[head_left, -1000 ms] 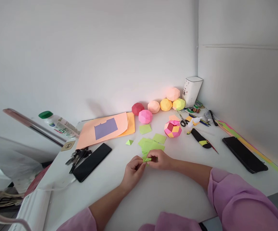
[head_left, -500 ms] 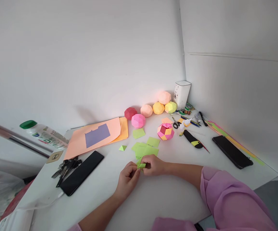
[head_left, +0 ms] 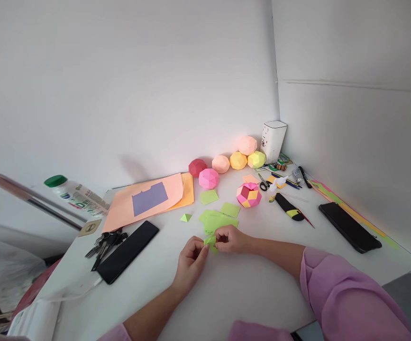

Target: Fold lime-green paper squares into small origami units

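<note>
Between my two hands is a small folded piece of green paper. My left hand pinches its left side between thumb and fingers. On the opposite side, my right hand grips the paper's edge with its fingertips. Just beyond my hands lies a loose pile of green paper sheets. A small folded green paper pyramid rests to the left of the pile. Farther right stands a pink, yellow and red paper ball with an opening in it.
Several finished-looking paper balls line the wall. At left are a black phone, keys, a bottle and peach paper. To the right lie scissors, a box cutter and another dark phone.
The green paper has turned in my fingers and now shows a broader face. My right hand has shifted slightly right. The whole view has moved a little.
</note>
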The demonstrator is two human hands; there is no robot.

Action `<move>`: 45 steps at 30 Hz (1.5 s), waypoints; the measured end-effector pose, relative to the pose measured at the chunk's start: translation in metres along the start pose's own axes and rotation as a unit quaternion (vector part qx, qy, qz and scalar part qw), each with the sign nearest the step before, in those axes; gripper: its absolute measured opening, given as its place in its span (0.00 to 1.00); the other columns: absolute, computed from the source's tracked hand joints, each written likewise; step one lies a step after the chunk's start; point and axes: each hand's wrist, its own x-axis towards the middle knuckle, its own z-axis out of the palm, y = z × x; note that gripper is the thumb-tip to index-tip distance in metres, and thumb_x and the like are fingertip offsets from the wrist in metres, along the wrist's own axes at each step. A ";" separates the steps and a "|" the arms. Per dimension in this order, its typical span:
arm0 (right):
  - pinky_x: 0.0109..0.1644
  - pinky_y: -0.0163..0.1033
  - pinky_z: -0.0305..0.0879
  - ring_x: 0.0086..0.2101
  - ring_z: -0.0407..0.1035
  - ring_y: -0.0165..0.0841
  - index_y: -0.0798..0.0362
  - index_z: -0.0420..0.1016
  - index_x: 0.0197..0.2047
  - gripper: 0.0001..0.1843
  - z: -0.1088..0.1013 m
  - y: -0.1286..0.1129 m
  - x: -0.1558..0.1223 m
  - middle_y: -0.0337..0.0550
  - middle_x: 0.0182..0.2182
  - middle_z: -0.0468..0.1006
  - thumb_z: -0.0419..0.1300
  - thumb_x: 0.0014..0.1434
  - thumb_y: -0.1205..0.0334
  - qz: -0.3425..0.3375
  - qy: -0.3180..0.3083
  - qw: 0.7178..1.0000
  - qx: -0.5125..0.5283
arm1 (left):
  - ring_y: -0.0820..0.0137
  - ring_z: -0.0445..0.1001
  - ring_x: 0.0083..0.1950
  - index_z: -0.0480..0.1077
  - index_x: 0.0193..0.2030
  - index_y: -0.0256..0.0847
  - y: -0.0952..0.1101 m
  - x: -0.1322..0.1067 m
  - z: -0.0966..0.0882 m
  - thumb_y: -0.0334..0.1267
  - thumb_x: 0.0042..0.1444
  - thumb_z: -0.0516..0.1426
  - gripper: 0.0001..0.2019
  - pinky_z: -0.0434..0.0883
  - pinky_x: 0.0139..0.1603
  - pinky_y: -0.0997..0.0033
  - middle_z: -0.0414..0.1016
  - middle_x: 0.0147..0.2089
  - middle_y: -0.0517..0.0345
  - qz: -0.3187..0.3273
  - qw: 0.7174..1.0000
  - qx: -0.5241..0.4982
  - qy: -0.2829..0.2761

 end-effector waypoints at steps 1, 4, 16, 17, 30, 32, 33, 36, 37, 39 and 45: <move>0.25 0.30 0.51 0.22 0.55 0.23 0.56 0.63 0.25 0.06 0.000 0.000 0.000 0.33 0.20 0.62 0.57 0.49 0.65 0.001 0.000 1.000 0.001 | 0.73 0.60 0.29 0.61 0.24 0.40 -0.001 0.000 0.000 0.44 0.56 0.55 0.14 0.61 0.30 0.74 0.60 0.28 0.62 -0.004 1.000 -0.007 0.000; 0.25 0.30 0.51 0.22 0.55 0.23 0.56 0.64 0.25 0.06 0.000 0.000 0.001 0.33 0.21 0.63 0.57 0.49 0.65 0.004 -0.002 1.000 0.004 | 0.73 0.60 0.29 0.61 0.24 0.40 -0.003 0.000 0.000 0.46 0.55 0.55 0.14 0.61 0.30 0.74 0.60 0.28 0.61 -0.013 1.000 -0.019 -0.002; 0.26 0.30 0.55 0.24 0.58 0.24 0.56 0.66 0.31 0.03 -0.001 -0.002 -0.001 0.35 0.24 0.65 0.55 0.51 0.68 -0.001 0.027 0.998 0.054 | 0.75 0.55 0.26 0.60 0.26 0.40 -0.001 0.002 0.001 0.50 0.55 0.54 0.16 0.57 0.27 0.76 0.56 0.24 0.65 -0.075 0.994 -0.077 0.002; 0.28 0.30 0.57 0.25 0.59 0.25 0.56 0.65 0.33 0.05 -0.001 -0.004 -0.002 0.36 0.25 0.66 0.56 0.50 0.68 -0.016 0.031 0.998 0.057 | 0.76 0.54 0.25 0.60 0.26 0.40 -0.001 0.002 0.002 0.51 0.54 0.54 0.16 0.56 0.26 0.77 0.56 0.24 0.66 -0.085 0.992 -0.089 0.000; 0.27 0.32 0.62 0.25 0.63 0.27 0.54 0.65 0.29 0.08 0.005 -0.003 -0.003 0.39 0.25 0.69 0.56 0.56 0.59 -0.158 0.099 0.978 -0.091 | 0.77 0.58 0.19 0.66 0.28 0.38 0.008 0.003 0.003 0.54 0.56 0.51 0.19 0.56 0.21 0.76 0.65 0.21 0.64 -0.145 0.979 -0.139 -0.028; 0.28 0.33 0.63 0.26 0.63 0.27 0.54 0.65 0.29 0.08 0.006 0.000 -0.003 0.41 0.27 0.71 0.55 0.57 0.60 -0.190 0.087 0.970 -0.127 | 0.76 0.60 0.19 0.67 0.29 0.38 0.009 0.003 0.003 0.54 0.56 0.51 0.20 0.57 0.22 0.75 0.67 0.21 0.62 -0.143 0.980 -0.132 -0.028; 0.29 0.33 0.63 0.26 0.63 0.27 0.54 0.66 0.29 0.08 0.006 0.001 -0.003 0.42 0.27 0.71 0.55 0.58 0.60 -0.206 0.083 0.964 -0.145 | 0.76 0.60 0.19 0.68 0.29 0.37 0.009 0.003 0.003 0.54 0.56 0.51 0.20 0.58 0.22 0.75 0.66 0.20 0.62 -0.142 0.981 -0.126 -0.029; 0.33 0.35 0.66 0.28 0.66 0.29 0.53 0.69 0.31 0.07 0.005 0.004 -0.002 0.45 0.30 0.73 0.53 0.59 0.62 -0.250 0.077 0.947 -0.187 | 0.75 0.61 0.20 0.71 0.34 0.36 0.006 0.003 0.003 0.54 0.57 0.50 0.21 0.59 0.22 0.75 0.65 0.18 0.63 -0.137 0.983 -0.121 -0.029; 0.34 0.36 0.66 0.30 0.67 0.30 0.53 0.70 0.32 0.08 0.004 0.003 -0.001 0.46 0.30 0.73 0.53 0.60 0.63 -0.262 0.075 0.942 -0.197 | 0.75 0.61 0.20 0.71 0.36 0.35 0.004 0.003 0.002 0.53 0.57 0.50 0.21 0.59 0.22 0.75 0.66 0.18 0.63 -0.138 0.982 -0.123 -0.027; 0.35 0.36 0.67 0.32 0.68 0.31 0.53 0.71 0.33 0.09 0.003 0.002 -0.001 0.47 0.31 0.73 0.51 0.61 0.63 -0.282 0.066 0.932 -0.217 | 0.74 0.62 0.20 0.71 0.41 0.36 0.000 0.003 0.002 0.53 0.56 0.52 0.21 0.59 0.23 0.74 0.66 0.19 0.63 -0.144 0.981 -0.128 -0.026; 0.32 0.36 0.65 0.29 0.66 0.31 0.52 0.74 0.33 0.15 0.002 0.001 0.000 0.46 0.28 0.72 0.48 0.64 0.62 -0.290 0.041 0.925 -0.241 | 0.75 0.62 0.20 0.68 0.47 0.35 -0.006 0.002 0.003 0.52 0.51 0.58 0.24 0.60 0.22 0.74 0.67 0.22 0.63 -0.160 0.974 -0.156 -0.030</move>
